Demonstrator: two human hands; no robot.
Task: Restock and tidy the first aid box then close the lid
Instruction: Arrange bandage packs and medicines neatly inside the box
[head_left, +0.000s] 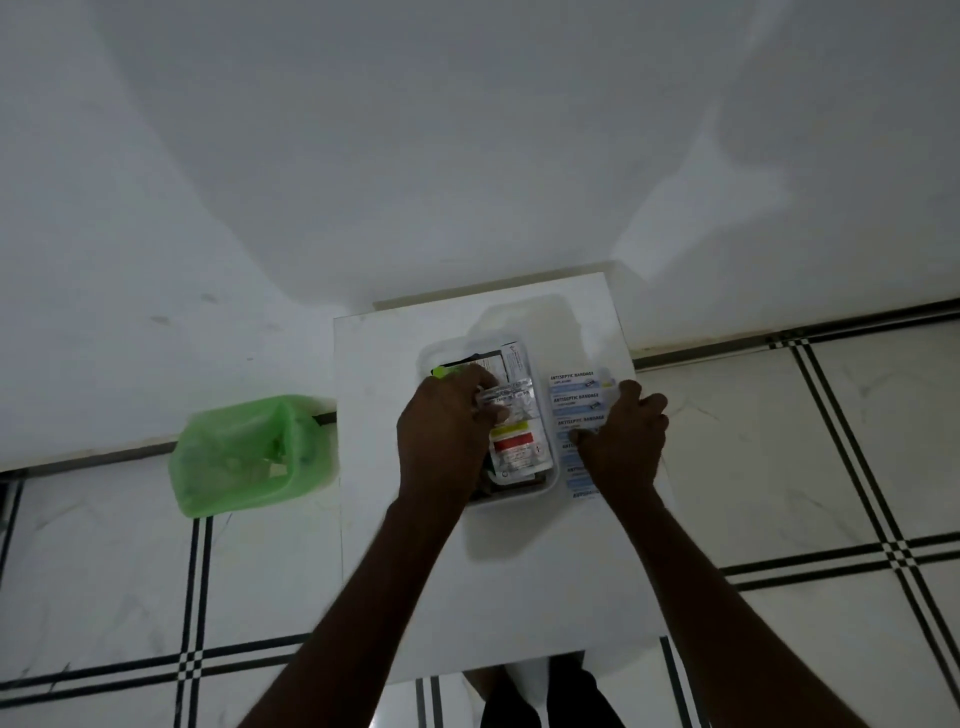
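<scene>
The white first aid box (551, 475) sits on a small white table (467, 597), its clear lid (530, 317) lying just behind it. Inside are a white packet with a red and yellow label (517, 448), a white carton (514, 358) and something green (447, 371) at the far left corner. My left hand (447, 431) is over the box, fingers closed on a silver blister strip (511, 397). My right hand (623, 441) rests on a strip of antiseptic bandages (576, 400) lying beside the box on its right; whether it grips them is unclear.
A green plastic bag (249, 452) with scraps inside lies on the floor left of the table, against the white wall. White floor tiles with black lines (831, 467) surround the table. The person's dark clothing (571, 696) shows at the near edge.
</scene>
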